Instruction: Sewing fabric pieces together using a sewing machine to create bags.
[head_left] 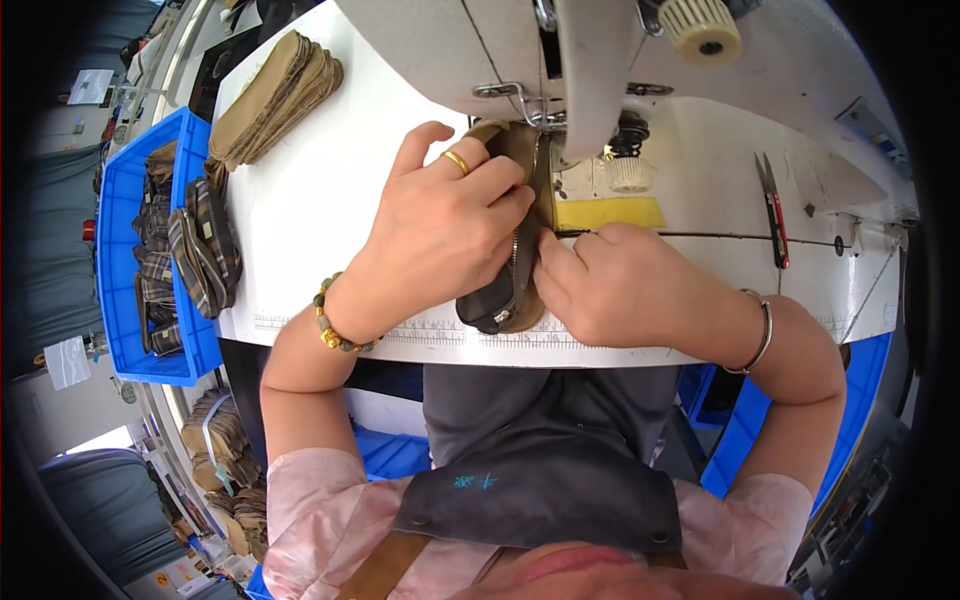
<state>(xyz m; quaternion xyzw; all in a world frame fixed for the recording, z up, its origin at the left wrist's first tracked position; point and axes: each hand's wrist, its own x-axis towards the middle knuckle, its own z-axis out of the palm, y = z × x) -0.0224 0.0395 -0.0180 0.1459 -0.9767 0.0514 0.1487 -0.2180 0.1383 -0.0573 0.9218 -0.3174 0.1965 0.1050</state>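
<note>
The pouch (523,285), dark brown with a metal zip (516,255), lies on the table (330,210) at the near side of the sewing machine (590,50), its upper end beneath the machine's head and its rounded lower end over the ruler (410,333) along the near edge. The left hand (445,225) lies over the pouch's left side; its grip is closed, bent fingers pinching the fabric beside the zip, with the forefinger raised clear. The right hand (625,285) is at the opposite side; its grip is pressed together, thumb and forefinger pinching the pouch's right edge, the remaining fingers curled. The exact contact of several fingertips is hidden. A yellow strip (610,213) lies just beyond the right hand. Red-handled scissors (775,215) lie farther right, points away from the person. A stack of brown pieces (280,100) is at the far left of the table. Plaid pieces (208,255) sit at the table's left edge and inside the adjoining blue bin (113,270).
</note>
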